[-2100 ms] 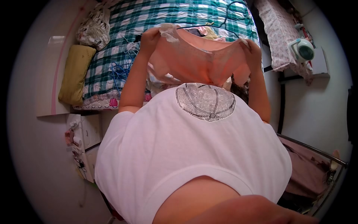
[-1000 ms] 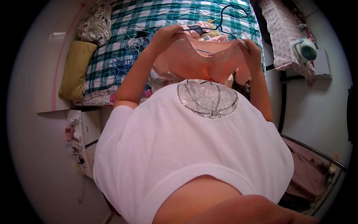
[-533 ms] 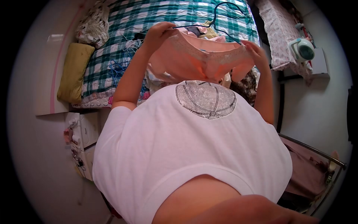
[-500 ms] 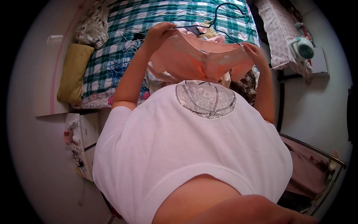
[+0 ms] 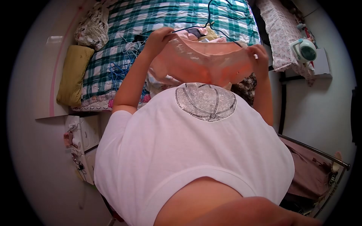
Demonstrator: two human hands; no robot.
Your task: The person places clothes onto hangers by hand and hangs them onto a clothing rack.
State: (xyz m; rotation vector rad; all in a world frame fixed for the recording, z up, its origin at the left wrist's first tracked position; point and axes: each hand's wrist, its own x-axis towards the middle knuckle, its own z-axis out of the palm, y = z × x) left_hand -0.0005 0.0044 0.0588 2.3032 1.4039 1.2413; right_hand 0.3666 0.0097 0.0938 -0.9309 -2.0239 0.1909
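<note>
A peach-coloured garment (image 5: 203, 62) is stretched between my two hands above the near part of the bed. My left hand (image 5: 160, 39) is closed on its left shoulder, at the end of a dark blue hanger (image 5: 209, 19). At the right shoulder, my right hand (image 5: 258, 56) grips the cloth with bent fingers. The hanger's arms run to both shoulders behind the neckline, and its hook points away from me over the bed. Folds of the garment hide the hanger's lower part, if any.
The bed has a green and white checked cover (image 5: 151, 17). Blue hangers (image 5: 118, 71) lie tangled at the left, near an olive pillow (image 5: 75, 75) and a bundled patterned cloth (image 5: 92, 28). More clothes lie behind the garment. A white and green appliance (image 5: 304, 51) stands at the right.
Both hands have lowered slightly towards me, and the hanger's hook has shifted up and left. The right hand's fingers have curled more around the garment's shoulder.
</note>
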